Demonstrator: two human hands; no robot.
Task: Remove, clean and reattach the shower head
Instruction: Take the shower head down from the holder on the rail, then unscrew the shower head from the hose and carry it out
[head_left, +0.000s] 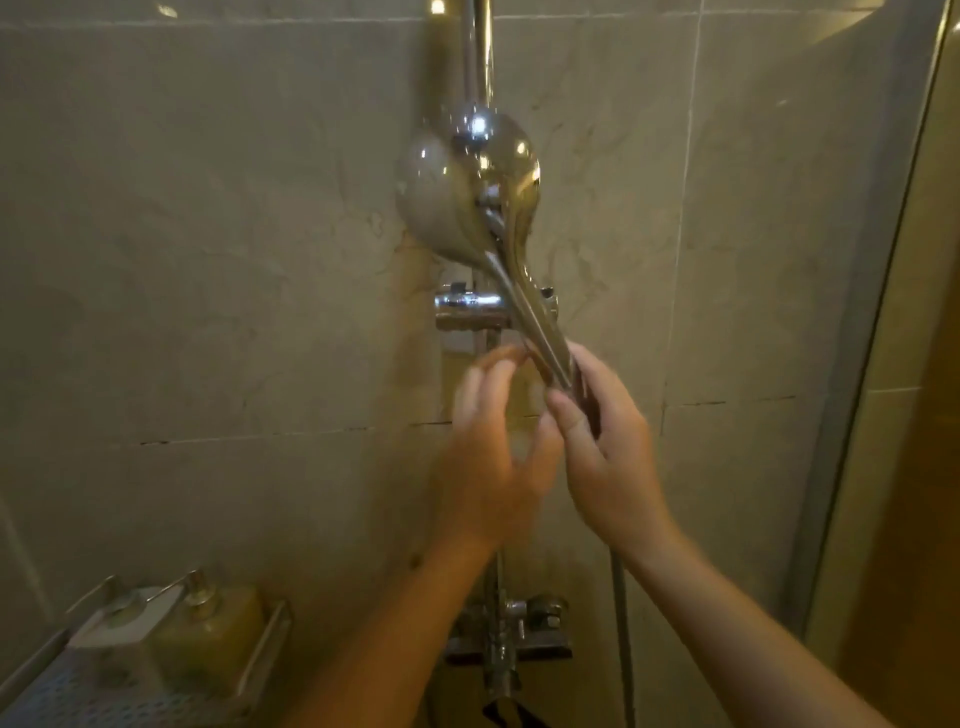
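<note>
Right grip (602, 441) clasping shower head (467, 197) handle, left grip (488, 457) blurred, released, hose (621, 623) partly hidden.

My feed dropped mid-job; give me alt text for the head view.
The right hand grips the lower handle of the chrome shower head, which leans against the wall rail. The left hand, blurred, hovers open beside it; soap bottles sit lower left.

Bare tile wall (208, 260) to my left leaves my hands room. Ahead, the riser pipe (480, 52) and its bracket (467, 312) block the way; glass panel (883, 312) hems my right; the soap shelf (130, 675) sits low left.
</note>
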